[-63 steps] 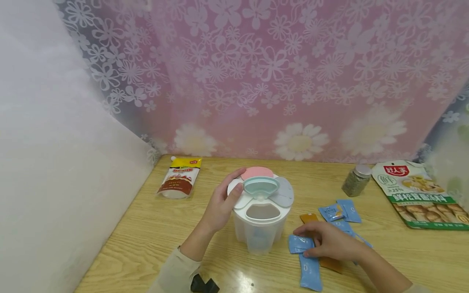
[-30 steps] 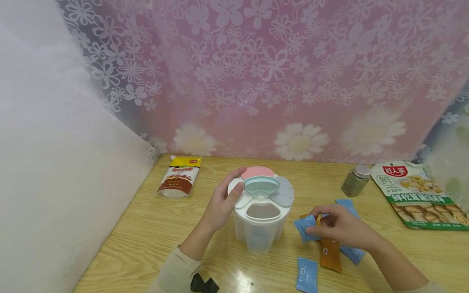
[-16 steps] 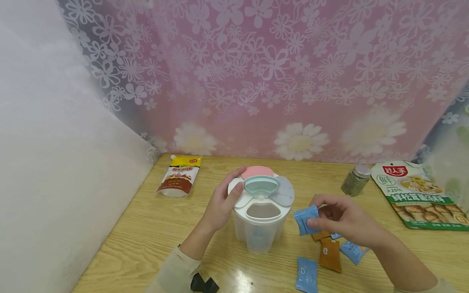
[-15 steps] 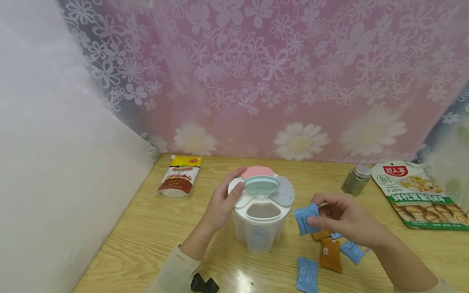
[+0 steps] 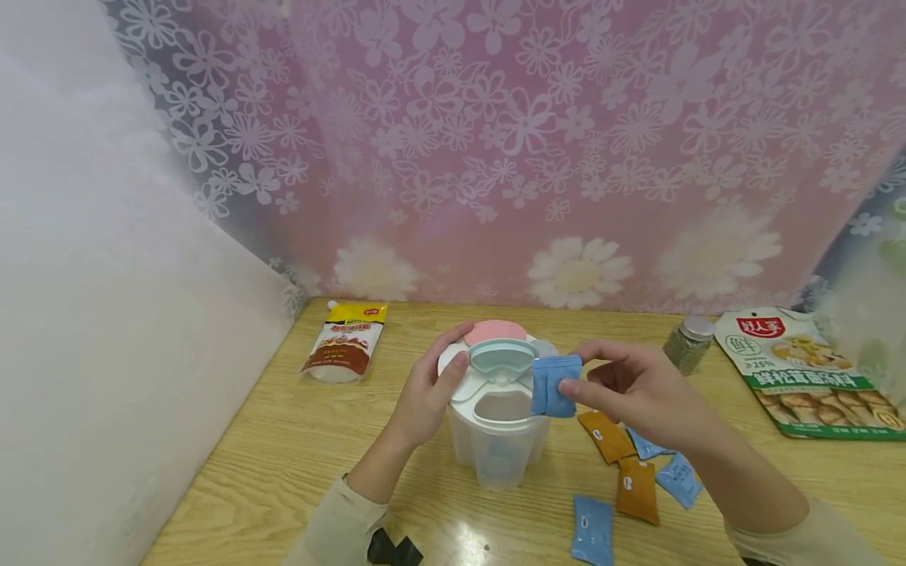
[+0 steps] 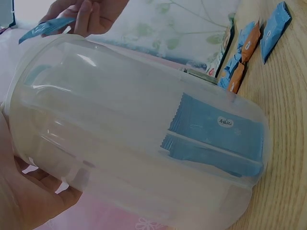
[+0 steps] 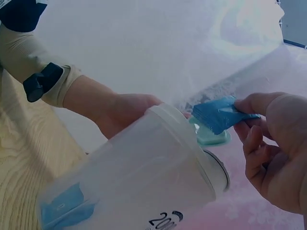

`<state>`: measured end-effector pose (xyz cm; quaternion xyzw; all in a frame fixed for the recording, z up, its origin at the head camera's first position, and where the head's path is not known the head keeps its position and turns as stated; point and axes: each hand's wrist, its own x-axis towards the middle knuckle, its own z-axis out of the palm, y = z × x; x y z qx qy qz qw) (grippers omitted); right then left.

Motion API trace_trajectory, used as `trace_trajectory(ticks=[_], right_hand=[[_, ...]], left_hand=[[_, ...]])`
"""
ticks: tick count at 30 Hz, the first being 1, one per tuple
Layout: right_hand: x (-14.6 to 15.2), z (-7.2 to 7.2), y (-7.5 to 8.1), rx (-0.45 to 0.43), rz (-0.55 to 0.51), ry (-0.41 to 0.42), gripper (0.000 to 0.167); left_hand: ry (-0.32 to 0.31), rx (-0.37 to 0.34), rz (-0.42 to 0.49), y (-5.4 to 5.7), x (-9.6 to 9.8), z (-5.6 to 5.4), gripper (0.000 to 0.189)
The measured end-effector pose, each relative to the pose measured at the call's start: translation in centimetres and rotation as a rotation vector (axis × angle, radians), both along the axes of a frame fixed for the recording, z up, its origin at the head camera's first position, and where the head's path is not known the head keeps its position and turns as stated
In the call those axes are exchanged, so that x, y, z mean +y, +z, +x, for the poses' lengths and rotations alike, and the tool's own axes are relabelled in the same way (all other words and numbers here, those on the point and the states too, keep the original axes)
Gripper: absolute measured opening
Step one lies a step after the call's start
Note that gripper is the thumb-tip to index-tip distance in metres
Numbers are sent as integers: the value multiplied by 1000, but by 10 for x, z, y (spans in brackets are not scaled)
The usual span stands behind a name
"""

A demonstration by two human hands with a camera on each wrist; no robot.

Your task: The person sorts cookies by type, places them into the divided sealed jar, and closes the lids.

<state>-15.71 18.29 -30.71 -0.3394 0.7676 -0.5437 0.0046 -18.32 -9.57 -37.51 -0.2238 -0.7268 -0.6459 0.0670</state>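
A clear plastic storage canister [image 5: 499, 460] with a white lid stands on the table. Its lid has pink, mint and grey flaps; the mint flap [image 5: 504, 358] is raised, and the opening in front of it is uncovered. My left hand [image 5: 428, 393] grips the lid's left side. Between thumb and fingers, my right hand [image 5: 637, 393] pinches a small blue packet [image 5: 555, 387] at the right edge of that opening, above the rim. Inside the canister, blue packets [image 6: 216, 132] lie at the bottom, seen through the wall in the left wrist view.
Right of the canister lie orange packets [image 5: 638, 489] and more blue packets [image 5: 593, 528]. Farther back are a glass jar [image 5: 688, 346] of dried herbs and a green-and-white mushroom seasoning pouch [image 5: 810, 369]. A yellow-topped spouted pouch [image 5: 347, 342] lies at the back left.
My right hand has picked a blue packet up from the pile, lifted it and carried it left to the canister's opening. The left hand has stayed on the lid.
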Motion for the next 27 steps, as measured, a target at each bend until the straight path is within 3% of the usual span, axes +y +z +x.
trace_trajectory(ticks=[7, 12, 15, 19, 24, 27], right_hand=[[-23, -3, 5, 62, 18, -52, 17], [-30, -6, 0, 192, 11, -6, 21], [-30, -6, -3, 224, 18, 23, 23], [-27, -7, -5, 217, 58, 31, 22], [-18, -12, -9, 142, 77, 55, 22], [-8, -18, -15, 80, 34, 123, 25]], left_hand=[[3, 11, 2, -1, 0, -1, 45], [-3, 9, 4, -1, 0, 0, 46], [-6, 9, 0, 0, 1, 0, 46], [-3, 8, 3, 0, 0, 0, 45], [-5, 6, 9, 0, -1, 0, 45], [-9, 5, 9, 0, -1, 0, 46]])
